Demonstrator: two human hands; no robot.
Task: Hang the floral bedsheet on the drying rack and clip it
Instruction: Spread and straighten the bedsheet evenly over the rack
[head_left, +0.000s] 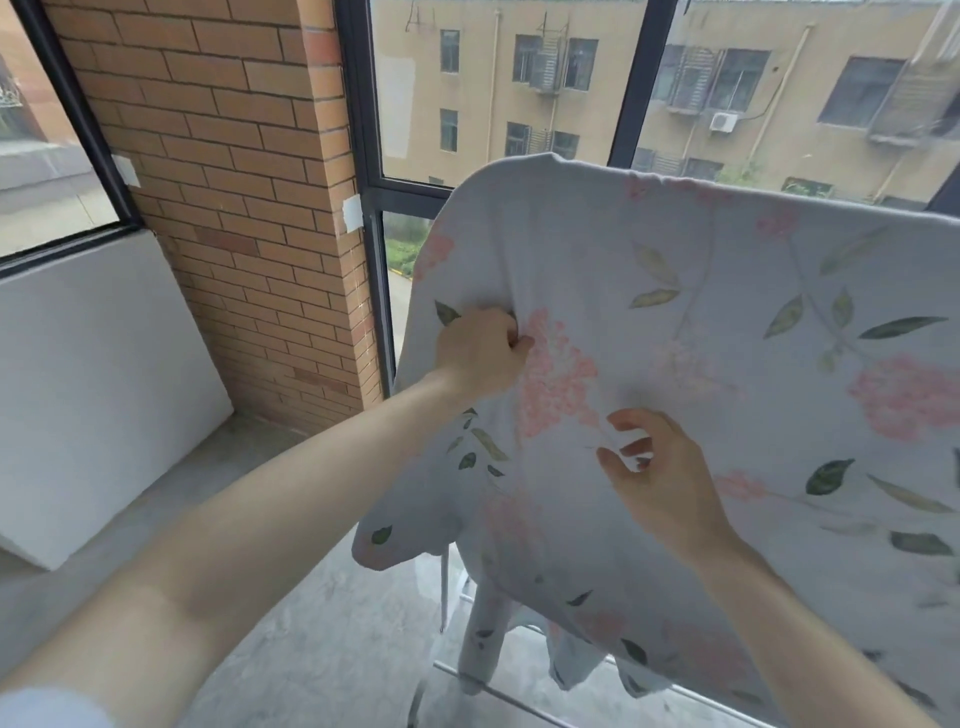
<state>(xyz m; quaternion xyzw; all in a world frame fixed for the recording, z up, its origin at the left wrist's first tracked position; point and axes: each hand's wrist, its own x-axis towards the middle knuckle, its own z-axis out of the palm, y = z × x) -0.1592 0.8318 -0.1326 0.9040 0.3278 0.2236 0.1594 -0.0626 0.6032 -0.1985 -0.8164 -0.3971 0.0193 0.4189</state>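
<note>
The floral bedsheet (727, 322), pale grey with pink blossoms and green leaves, hangs draped over the top of the drying rack and covers most of it. Only the rack's lower metal bars (498, 686) show beneath the cloth. My left hand (480, 356) grips a bunch of the sheet near its left edge, with the fingers curled into the fabric. My right hand (660, 467) hovers against the sheet's front below a pink flower, thumb and fingers loosely curved and apart, holding nothing that I can see. No clip is visible.
A brick pillar (234, 208) stands at the left, with black-framed windows (363, 156) behind the rack. A white board (93, 389) leans against the left wall. The grey concrete floor (311, 649) lies below the sheet.
</note>
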